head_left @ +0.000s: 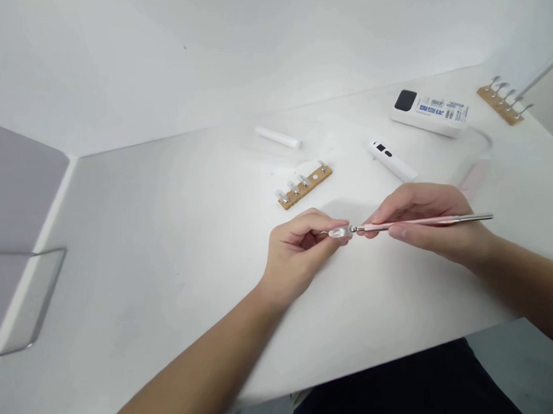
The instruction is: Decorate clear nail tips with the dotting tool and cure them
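Between the thumb and fingers of my left hand (pixel 300 245) is a clear, shiny false nail (pixel 339 233). My right hand (pixel 427 218) grips a slim pink nail art pen (pixel 415 223) with silver ends, held much like a pencil. The pen's small silver tip meets or nearly meets the right end of the nail; whether they touch I cannot tell. Just beyond my left hand lies a wooden nail stand (pixel 300 190), bearing several clear nails on short posts, with a bare round spot among them.
A white handheld device (pixel 392 161) with a dark screen lies beyond my right hand. Farther back are a white box (pixel 430 113) with blue print, a second wooden stand (pixel 502 104) with several nails, and a white stick (pixel 279 137). A pink object (pixel 473 178) is partly hidden.
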Tool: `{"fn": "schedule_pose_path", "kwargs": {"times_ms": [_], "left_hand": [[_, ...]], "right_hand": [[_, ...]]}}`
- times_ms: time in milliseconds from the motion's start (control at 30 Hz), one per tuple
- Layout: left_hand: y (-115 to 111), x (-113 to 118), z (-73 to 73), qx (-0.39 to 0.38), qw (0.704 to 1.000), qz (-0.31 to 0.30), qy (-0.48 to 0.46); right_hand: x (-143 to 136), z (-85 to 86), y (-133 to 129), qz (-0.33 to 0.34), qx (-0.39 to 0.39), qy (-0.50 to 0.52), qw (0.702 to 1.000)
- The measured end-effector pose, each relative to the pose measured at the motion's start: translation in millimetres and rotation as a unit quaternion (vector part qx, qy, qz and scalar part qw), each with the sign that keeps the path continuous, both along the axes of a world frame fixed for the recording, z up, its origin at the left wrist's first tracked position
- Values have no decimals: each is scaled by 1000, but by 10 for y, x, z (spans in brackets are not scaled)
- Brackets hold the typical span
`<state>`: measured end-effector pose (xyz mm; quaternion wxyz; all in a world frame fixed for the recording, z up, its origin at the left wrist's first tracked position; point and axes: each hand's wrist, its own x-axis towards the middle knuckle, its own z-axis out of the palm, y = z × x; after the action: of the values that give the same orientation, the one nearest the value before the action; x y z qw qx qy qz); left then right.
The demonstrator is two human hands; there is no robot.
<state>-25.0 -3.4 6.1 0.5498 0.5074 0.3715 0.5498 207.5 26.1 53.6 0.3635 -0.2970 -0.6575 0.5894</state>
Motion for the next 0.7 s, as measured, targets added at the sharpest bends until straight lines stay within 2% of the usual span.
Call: {"fn": "schedule_pose_path", "kwargs": {"times_ms": [267, 700], "left_hand": [[-6, 1, -3, -10, 1000, 5, -3], [-11, 6, 18, 6, 1000, -7, 2]], "right_hand": [[-1, -8, 10, 25, 3, 17, 1000], [-20, 7, -9, -16, 2, -2, 1000]]}}
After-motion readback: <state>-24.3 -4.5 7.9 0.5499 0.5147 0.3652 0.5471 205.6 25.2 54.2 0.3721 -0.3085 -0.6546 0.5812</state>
